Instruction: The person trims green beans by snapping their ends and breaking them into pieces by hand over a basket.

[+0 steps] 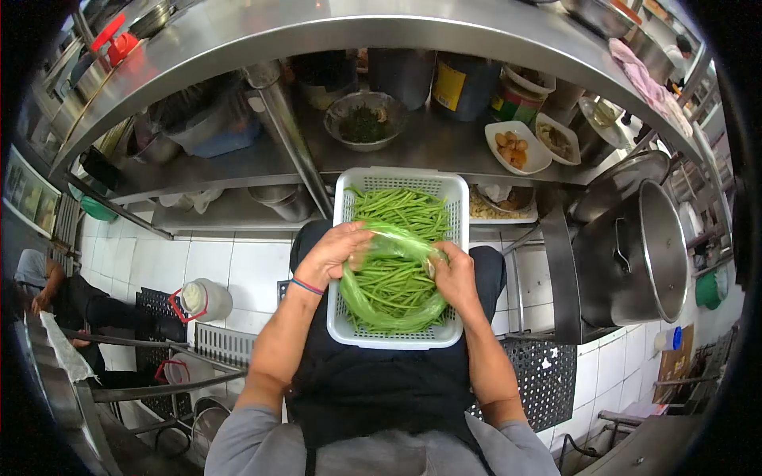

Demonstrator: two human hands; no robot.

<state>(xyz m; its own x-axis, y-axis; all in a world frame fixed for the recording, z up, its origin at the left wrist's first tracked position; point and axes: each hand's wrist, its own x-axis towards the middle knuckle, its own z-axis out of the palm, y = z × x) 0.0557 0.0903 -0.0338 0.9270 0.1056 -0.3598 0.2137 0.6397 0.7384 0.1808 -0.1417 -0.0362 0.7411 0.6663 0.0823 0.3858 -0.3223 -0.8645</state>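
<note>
A white plastic basket [399, 343] rests on the person's lap, with green beans [401, 208] inside. Over the beans lies a clear plastic bag [397, 240], its mouth spread wide in a ring. My left hand [340, 251] grips the bag's rim on the left, fingers curled round the film. On the right, my right hand [453, 274] pinches the opposite side of the rim. More beans show through and inside the bag's opening. A red and blue band circles my left wrist.
Ahead is a steel shelf [309, 159] with a bowl of herbs [364, 125] and a white dish [517, 148]. A large steel pot [631, 254] stands right. A white bucket [208, 300] is on the floor at left, near another person [103, 309].
</note>
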